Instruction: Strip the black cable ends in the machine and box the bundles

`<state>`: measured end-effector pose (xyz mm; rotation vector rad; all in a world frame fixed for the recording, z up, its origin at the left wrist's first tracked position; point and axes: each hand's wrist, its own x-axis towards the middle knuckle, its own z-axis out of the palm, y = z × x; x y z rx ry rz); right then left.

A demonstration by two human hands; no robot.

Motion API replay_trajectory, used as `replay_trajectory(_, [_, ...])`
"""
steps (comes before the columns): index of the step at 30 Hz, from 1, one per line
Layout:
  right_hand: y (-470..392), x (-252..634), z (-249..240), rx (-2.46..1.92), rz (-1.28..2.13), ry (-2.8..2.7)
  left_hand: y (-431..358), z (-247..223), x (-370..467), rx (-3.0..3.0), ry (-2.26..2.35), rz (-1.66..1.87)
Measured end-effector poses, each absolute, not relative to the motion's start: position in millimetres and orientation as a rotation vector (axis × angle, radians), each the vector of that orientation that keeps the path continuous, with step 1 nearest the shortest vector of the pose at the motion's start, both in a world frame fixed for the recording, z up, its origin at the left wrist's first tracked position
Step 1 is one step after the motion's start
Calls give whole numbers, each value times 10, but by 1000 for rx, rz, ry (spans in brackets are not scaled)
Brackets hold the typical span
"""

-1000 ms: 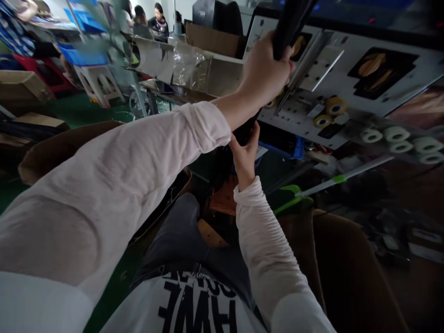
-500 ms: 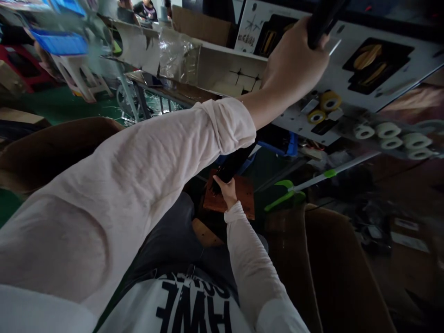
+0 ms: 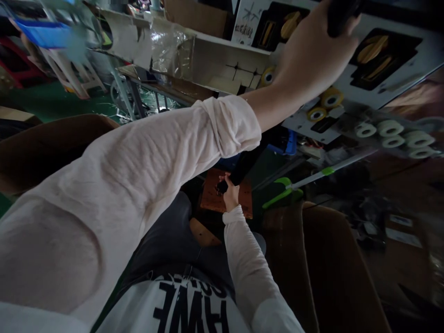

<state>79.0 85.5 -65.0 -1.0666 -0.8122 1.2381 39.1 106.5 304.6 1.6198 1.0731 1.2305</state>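
Note:
My left hand (image 3: 314, 53) reaches to the upper right, fingers curled around a black, rod-like piece (image 3: 343, 18) in front of the white machine panel. Lower down, close to my knees, my right hand (image 3: 231, 192) is wrapped around the lower end of a long black bundle (image 3: 247, 162). That bundle slants up and disappears behind my left forearm, so I cannot tell whether both hands hold one and the same thing. Below my right hand is a reddish-brown wooden stool (image 3: 210, 196). The bundle's material is too dark to make out.
Black and yellow fittings line the white panel (image 3: 350, 88), with rolls of tape (image 3: 391, 134) beneath. Open cardboard boxes (image 3: 333, 259) flank me on both sides. A green-ended pole (image 3: 312, 178) leans at right. A blue bin (image 3: 287, 141) stands below the bench.
My left hand has moved up and to the right with the black piece. My right hand has shifted slightly and now closes around the bundle's lower end. The view has tilted a little.

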Motion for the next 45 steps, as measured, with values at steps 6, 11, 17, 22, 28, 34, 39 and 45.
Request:
replay_trajectory(6, [849,998,-832,-1127,1168,-1001,1015,2987,426,1583,776,1676])
replay_trajectory(11, [883,1231,-907,-1157,1147,-943,894,2993,339,1535,690,1636])
replay_trajectory(17, [952,1397,-1013,-1202,1127,-994,925,2823,164,1615,547,1627])
replay_trajectory(22, [974,1433,-1195,-1279,1068,-1057,1000,2352,-74,1528,448,1617])
replay_trajectory(28, [1050,1558,-1232,-1369,949,-1149,863,2191,-483,1372,558,1688])
replay_trajectory(34, [1047,1576,-1376,-1495,839,-1241,681,1898,-751,1147,598,1796])
replay_trajectory(39, [985,1590,-1323,-1551,849,-1421,564,1697,-917,936,728,1943])
replay_trajectory(45, [832,1728,-685,-1532,926,-1749,152,1288,-1679,567,843,2068])
